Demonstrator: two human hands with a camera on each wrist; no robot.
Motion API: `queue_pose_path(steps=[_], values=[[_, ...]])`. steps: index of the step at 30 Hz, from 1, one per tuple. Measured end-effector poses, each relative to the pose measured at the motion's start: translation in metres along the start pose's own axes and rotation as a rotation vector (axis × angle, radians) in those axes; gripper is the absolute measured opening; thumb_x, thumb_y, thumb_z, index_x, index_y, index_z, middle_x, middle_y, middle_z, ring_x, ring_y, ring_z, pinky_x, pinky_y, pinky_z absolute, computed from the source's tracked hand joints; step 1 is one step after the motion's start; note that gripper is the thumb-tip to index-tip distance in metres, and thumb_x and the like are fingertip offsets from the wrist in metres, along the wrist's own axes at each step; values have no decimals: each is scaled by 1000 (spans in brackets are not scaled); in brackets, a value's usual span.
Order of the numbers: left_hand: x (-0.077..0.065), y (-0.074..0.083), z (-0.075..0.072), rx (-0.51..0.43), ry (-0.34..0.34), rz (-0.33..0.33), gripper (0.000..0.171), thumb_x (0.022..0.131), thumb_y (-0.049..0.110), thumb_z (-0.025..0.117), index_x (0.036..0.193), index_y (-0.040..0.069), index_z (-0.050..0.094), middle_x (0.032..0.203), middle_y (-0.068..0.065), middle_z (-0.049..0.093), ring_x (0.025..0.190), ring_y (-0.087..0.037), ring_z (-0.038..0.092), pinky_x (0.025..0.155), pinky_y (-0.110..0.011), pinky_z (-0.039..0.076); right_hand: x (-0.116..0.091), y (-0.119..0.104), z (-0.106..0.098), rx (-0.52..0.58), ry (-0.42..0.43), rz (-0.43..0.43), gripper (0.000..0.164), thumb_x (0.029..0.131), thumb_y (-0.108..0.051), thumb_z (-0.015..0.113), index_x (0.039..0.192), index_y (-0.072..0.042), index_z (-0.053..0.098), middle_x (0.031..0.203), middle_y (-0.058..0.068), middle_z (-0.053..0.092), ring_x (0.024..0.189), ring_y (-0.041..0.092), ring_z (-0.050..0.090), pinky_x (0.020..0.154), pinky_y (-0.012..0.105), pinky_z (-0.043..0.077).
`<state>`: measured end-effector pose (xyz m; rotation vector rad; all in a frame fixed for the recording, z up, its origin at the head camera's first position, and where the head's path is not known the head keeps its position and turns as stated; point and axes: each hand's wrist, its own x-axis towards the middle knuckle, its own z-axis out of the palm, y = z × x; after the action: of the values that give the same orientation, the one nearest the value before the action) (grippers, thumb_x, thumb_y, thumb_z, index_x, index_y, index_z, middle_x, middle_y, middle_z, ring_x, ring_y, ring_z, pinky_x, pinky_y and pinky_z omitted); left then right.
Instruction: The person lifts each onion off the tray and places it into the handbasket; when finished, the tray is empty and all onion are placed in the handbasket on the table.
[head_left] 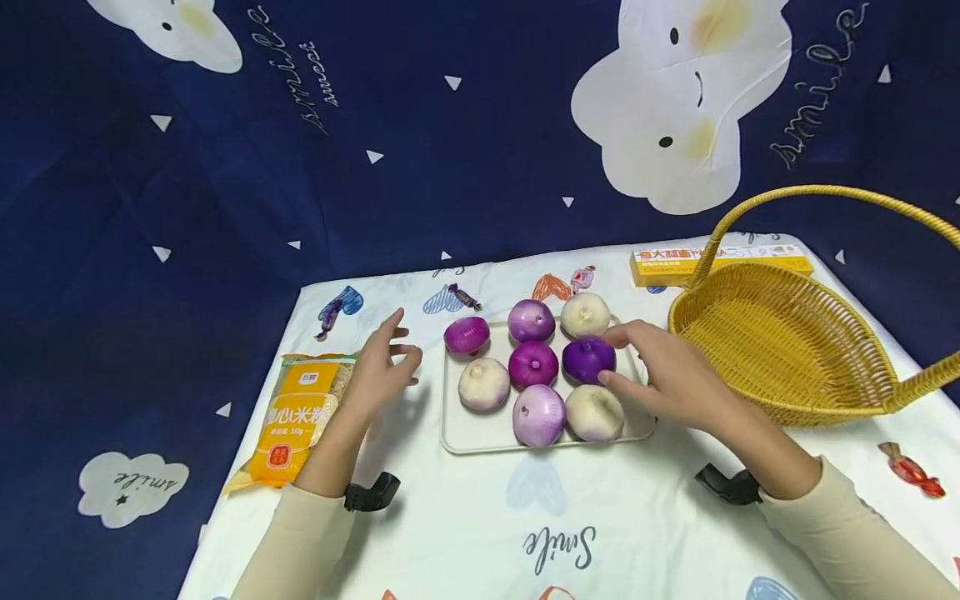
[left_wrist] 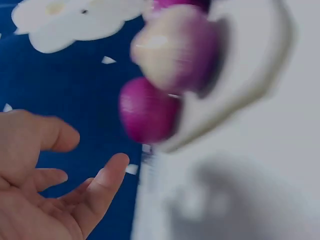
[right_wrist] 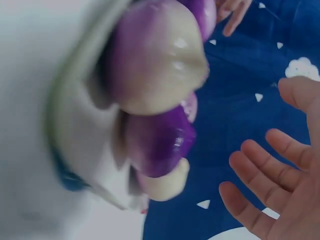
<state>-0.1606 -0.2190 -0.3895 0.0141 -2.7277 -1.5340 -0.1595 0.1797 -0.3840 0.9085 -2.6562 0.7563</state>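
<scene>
A shallow white tray (head_left: 480, 437) carries several onions, some purple, some pale. My right hand (head_left: 667, 375) is over the tray's right side, thumb and fingers spread beside a dark purple onion (head_left: 588, 360). In the right wrist view a gap shows between the right hand (right_wrist: 280, 185) and that onion (right_wrist: 160, 140). My left hand (head_left: 384, 367) hovers left of the tray with loosely bent fingers and nothing in it. Nearest to it is a magenta onion (head_left: 467, 335) at the tray's back left corner, also seen in the left wrist view, apart from the left hand (left_wrist: 65, 185).
A yellow wicker basket (head_left: 787, 333) with a tall handle stands right of the tray, before a yellow-and-white box (head_left: 645, 268). An orange-and-yellow grain bag (head_left: 300, 417) lies at the left, beside my left forearm. Wrapped candies, one red (head_left: 911, 471), are scattered on the white cloth.
</scene>
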Motion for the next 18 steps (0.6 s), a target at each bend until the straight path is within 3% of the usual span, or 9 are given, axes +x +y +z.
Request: queue_pose_path(steps=[3,8,13,18], values=[[2,-19,10,-104,-3,-80,71,89,6,55,152,18,25,134,-20,44,107,-30,54,66,-36,61,-13,0,7,4,-29,-8,40,83,-43,70,114,-19,61,112,-7,61,103,12,57,82,37,52],[3,-40,26,-95,-45,-116,63,89,6,55,148,9,33,132,-17,48,106,-28,57,68,-33,61,-29,-1,15,-9,-62,24,42,81,-52,70,112,-24,61,113,-13,57,102,10,56,79,36,52],[2,-47,37,-92,-65,-132,54,89,6,58,142,5,44,132,-14,53,99,-24,62,70,-28,60,-35,0,21,18,-107,66,47,77,-55,72,114,-27,61,117,-14,56,106,13,56,85,40,51],[1,-46,45,-72,-41,-125,48,86,4,61,133,3,53,118,-13,60,90,-21,64,66,-28,60,-37,1,29,70,-137,51,54,74,-54,75,117,-27,60,119,-15,55,111,10,54,93,38,48]])
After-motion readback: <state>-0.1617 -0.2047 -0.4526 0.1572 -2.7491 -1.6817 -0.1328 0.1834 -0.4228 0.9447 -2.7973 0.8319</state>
